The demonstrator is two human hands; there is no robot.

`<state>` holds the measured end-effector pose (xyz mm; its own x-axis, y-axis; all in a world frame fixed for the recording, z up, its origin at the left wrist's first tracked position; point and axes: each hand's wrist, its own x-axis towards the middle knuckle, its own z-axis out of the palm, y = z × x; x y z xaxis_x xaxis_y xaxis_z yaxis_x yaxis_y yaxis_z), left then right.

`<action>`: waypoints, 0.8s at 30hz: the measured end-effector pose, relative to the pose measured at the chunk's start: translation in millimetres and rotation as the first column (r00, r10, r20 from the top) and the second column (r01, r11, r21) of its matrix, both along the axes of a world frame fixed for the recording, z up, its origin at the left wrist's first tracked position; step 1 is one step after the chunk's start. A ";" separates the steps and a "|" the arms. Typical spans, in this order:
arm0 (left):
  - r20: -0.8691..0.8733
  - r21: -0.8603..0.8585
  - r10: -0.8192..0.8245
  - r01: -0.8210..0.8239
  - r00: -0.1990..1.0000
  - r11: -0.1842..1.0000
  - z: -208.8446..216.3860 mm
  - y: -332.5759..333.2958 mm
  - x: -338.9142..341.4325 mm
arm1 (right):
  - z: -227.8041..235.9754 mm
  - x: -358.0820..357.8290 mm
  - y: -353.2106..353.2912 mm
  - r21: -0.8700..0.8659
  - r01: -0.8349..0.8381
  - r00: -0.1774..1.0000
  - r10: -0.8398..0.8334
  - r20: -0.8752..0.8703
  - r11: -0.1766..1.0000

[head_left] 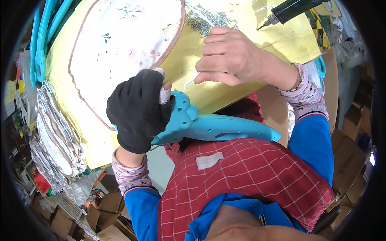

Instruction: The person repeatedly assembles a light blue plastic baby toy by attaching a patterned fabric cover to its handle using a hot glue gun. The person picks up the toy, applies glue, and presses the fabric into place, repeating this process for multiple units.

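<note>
My left hand (138,108), in a black fingerless glove, is closed around a turquoise plastic piece (229,127). The piece has a lobed, cloud-like part with small holes beside the glove and a long tapering arm reaching right, close to my red checked apron. Tape wraps the left thumb, which presses near the lobed part. My right hand (231,56) is bare and pinches a thin white rod (188,83). Its bent lower end hangs just above the lobed part, apart from it; the other end sticks out above my fist. The underside of the turquoise piece is hidden.
A white floral cloth pad (116,44) with brown edging lies on the yellow tabletop (245,92). Small metal screws (215,20) are heaped beyond my right hand. An electric screwdriver (289,13) points in from the upper right. Turquoise hangers (41,48) and stacked flat pieces (56,128) stand at left.
</note>
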<state>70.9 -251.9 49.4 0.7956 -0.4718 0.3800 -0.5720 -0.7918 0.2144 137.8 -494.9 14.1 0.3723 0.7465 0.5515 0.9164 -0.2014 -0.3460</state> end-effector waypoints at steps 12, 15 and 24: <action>0.041 0.014 0.008 -0.009 0.999 1.000 -7.0 -1.3 -0.9 | -4.0 -19.5 2.9 0.061 0.094 0.995 -0.093 -0.027 0.994; 0.049 0.011 0.010 -0.010 0.999 1.000 -4.8 -1.4 -2.8 | 2.1 -20.4 6.2 0.063 0.087 0.996 -0.086 -0.019 0.994; 0.085 0.008 0.003 -0.004 0.996 1.000 -2.8 -6.6 -3.0 | -3.2 -24.8 4.6 0.116 0.101 0.994 -0.106 0.033 0.988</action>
<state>67.9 -258.4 46.6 0.7625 -0.4722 0.4423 -0.5849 -0.7954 0.1591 112.9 -490.3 10.9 0.4210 0.6362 0.6466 0.9058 -0.2569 -0.3370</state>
